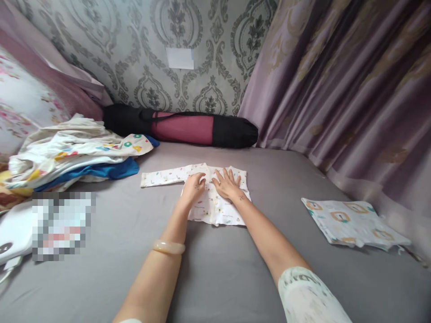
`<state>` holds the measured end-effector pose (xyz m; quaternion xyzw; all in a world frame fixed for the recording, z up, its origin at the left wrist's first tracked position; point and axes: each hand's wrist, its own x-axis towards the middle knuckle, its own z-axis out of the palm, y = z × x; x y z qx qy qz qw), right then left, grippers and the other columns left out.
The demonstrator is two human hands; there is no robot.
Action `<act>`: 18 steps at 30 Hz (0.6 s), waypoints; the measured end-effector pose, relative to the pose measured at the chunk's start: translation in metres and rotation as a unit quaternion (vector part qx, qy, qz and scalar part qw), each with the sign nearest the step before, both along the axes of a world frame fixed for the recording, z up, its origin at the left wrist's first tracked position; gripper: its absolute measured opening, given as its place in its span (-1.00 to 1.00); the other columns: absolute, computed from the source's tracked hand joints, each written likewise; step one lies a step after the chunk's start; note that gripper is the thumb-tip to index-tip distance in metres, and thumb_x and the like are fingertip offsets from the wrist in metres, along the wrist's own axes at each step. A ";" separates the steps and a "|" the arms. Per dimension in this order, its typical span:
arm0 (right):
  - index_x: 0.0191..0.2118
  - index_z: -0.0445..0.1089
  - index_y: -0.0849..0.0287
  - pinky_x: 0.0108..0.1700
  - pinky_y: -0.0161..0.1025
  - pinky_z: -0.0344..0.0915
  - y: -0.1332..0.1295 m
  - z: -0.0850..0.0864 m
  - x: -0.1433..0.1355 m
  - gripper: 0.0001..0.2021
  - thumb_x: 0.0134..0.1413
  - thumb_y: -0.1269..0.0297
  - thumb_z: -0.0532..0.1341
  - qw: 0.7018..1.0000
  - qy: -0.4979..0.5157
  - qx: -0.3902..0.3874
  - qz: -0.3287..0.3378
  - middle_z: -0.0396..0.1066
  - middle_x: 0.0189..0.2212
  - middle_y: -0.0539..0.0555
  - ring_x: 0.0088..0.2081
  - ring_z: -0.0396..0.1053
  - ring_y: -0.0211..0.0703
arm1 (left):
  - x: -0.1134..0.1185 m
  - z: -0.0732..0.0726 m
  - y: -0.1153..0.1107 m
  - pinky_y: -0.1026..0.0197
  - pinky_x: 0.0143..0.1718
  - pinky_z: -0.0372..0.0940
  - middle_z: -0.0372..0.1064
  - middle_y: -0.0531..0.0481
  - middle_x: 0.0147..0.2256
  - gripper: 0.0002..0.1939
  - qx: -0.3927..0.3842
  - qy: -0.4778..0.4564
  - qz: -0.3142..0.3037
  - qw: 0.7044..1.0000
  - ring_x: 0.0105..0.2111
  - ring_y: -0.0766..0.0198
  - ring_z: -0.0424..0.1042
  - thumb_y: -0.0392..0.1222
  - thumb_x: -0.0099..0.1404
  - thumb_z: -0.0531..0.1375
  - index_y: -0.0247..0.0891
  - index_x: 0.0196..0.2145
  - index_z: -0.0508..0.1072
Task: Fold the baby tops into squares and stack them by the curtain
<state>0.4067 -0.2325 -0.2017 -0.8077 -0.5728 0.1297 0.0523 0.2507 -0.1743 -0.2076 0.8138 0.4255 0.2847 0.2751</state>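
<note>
A small white printed garment (pixel 215 208) lies on the grey sheet, one sleeve (pixel 163 176) stretched out to the left. No sleeve sticks out on its right side. My left hand (pixel 194 187) rests on the garment's left part, near the base of that sleeve, fingers bent and a little apart, with nothing visibly held. Spread flat on the upper right part of the garment is my right hand (pixel 227 184), its fingers wide apart and pressing on the cloth.
Crumpled clothes (pixel 77 148) are heaped at the left. Below them lie a white device (pixel 16 229) with a cable and a blurred item (pixel 65 226). A black and maroon bag (pixel 182 128) lies along the wall. A folded printed cloth (pixel 353 223) is at the right.
</note>
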 end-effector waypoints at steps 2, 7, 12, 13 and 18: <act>0.42 -0.19 -0.14 0.28 0.40 -0.46 0.001 0.002 0.001 -0.38 0.32 -0.14 -0.26 1.000 -0.002 -0.009 0.003 -0.39 0.45 0.08 0.42 -0.49 0.17 | -0.005 0.007 0.001 0.01 0.07 0.28 0.52 -0.16 -0.10 -0.61 -0.031 -0.010 0.022 0.999 -0.12 0.05 0.46 -0.24 0.28 0.06 -0.26 0.00 0.50; 0.42 -0.16 -0.10 0.26 0.43 -0.44 0.005 0.012 -0.004 -0.38 0.33 -0.13 -0.24 1.000 0.009 -0.026 -0.001 -0.39 0.45 0.13 0.41 -0.48 0.22 | -0.023 0.022 0.007 0.04 0.02 0.31 0.52 -0.17 -0.09 -0.61 -0.074 -0.048 0.077 0.993 -0.16 0.07 0.48 -0.18 0.28 0.06 -0.29 -0.01 0.51; 0.43 -0.21 -0.06 0.27 0.42 -0.50 0.007 0.011 -0.026 -0.36 0.33 -0.13 -0.24 0.999 0.010 0.004 0.053 -0.45 0.45 0.08 0.42 -0.55 0.14 | -0.047 0.025 0.019 0.08 0.03 0.31 0.51 -0.18 -0.07 -0.62 -0.065 -0.097 0.107 0.987 -0.07 0.06 0.47 -0.14 0.28 0.06 -0.30 -0.06 0.52; 0.43 -0.22 -0.04 0.28 0.41 -0.50 0.007 0.010 -0.030 -0.36 0.33 -0.13 -0.23 0.998 0.014 0.001 0.062 -0.45 0.45 0.06 0.42 -0.56 0.12 | -0.053 0.024 0.022 0.08 0.03 0.30 0.51 -0.18 -0.07 -0.62 -0.060 -0.096 0.119 0.986 -0.07 0.07 0.47 -0.13 0.28 0.05 -0.30 -0.06 0.52; 0.44 -0.21 0.09 0.31 0.34 -0.54 0.007 0.004 -0.038 -0.33 0.33 -0.10 -0.24 0.997 0.009 0.000 0.074 -0.38 0.44 0.06 0.42 -0.52 0.08 | -0.079 0.025 0.033 0.00 0.08 0.25 0.48 -0.27 -0.08 -0.60 -0.049 -0.043 0.241 0.968 -0.03 -0.02 0.43 -0.15 0.29 0.05 -0.36 -0.01 0.47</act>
